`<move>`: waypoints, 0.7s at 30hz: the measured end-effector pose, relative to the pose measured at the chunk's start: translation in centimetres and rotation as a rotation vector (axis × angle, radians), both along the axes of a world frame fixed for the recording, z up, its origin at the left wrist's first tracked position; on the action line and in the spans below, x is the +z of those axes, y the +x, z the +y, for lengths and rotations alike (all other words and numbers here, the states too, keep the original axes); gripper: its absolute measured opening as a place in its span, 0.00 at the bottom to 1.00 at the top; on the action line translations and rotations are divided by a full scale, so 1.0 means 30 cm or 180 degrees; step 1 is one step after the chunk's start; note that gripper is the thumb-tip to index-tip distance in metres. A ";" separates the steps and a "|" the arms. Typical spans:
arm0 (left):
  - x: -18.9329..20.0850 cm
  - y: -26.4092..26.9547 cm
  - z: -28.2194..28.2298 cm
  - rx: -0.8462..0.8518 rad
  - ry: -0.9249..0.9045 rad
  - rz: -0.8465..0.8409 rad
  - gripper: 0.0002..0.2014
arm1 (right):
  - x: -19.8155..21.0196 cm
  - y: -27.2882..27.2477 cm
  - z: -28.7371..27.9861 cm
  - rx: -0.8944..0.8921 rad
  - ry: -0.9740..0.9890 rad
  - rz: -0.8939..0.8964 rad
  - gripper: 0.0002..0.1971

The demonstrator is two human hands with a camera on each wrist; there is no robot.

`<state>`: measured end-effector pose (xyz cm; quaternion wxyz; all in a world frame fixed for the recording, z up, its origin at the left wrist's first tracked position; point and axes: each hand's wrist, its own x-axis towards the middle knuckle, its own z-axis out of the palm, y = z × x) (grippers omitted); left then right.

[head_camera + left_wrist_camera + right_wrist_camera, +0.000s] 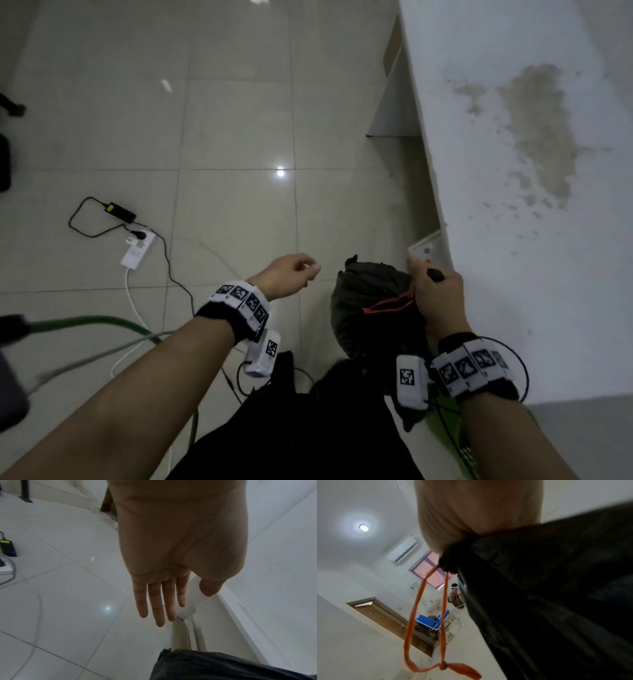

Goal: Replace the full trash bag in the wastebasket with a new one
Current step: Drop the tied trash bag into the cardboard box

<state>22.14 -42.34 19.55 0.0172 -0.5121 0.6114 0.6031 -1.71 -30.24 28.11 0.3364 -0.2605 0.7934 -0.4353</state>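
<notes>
My right hand [436, 301] grips the black trash bag [370, 301] by its neck, bag hanging below, probably clear of the floor; left hand [291, 275] loose, empty, just beside it.

The trash bag [370, 301] gathered in my right hand [438, 298] is thin black plastic, crinkled with a dull sheen, and its orange drawstring [443, 615] looks like soft matt ribbon, knotted at the end. The floor [205, 120] at my 11 o'clock is pale glossy tile that mirrors the ceiling light. At 1 o'clock the white surface [548, 240] is matt, blotched with a rough, grainy brown stain [537, 130]. The door [385, 616] looks like brown wood.
</notes>
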 end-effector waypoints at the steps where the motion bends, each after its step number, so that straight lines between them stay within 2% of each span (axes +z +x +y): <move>1: -0.009 0.010 -0.061 0.0133 0.0048 0.0004 0.13 | -0.007 -0.013 -0.082 0.0083 0.0055 0.0072 0.29; 4: -0.068 0.065 -0.221 0.0455 0.0283 -0.0162 0.12 | -0.018 -0.047 -0.340 0.0224 0.0090 0.0106 0.28; 8: -0.148 0.147 -0.402 0.0775 0.0594 -0.0642 0.17 | -0.017 -0.116 -0.710 0.0340 -0.0099 -0.0018 0.26; 14: -0.166 0.226 -0.670 0.1353 0.1115 -0.1126 0.21 | 0.024 -0.262 -1.198 0.0646 -0.0199 -0.0137 0.28; 17: -0.145 0.188 -0.864 0.1513 0.1187 -0.1096 0.21 | 0.021 -0.306 -1.415 0.0872 -0.0157 -0.0188 0.28; 21: -0.144 0.079 -1.259 0.1433 0.1030 -0.0870 0.20 | -0.014 -0.373 -1.752 0.0780 -0.0183 -0.0204 0.26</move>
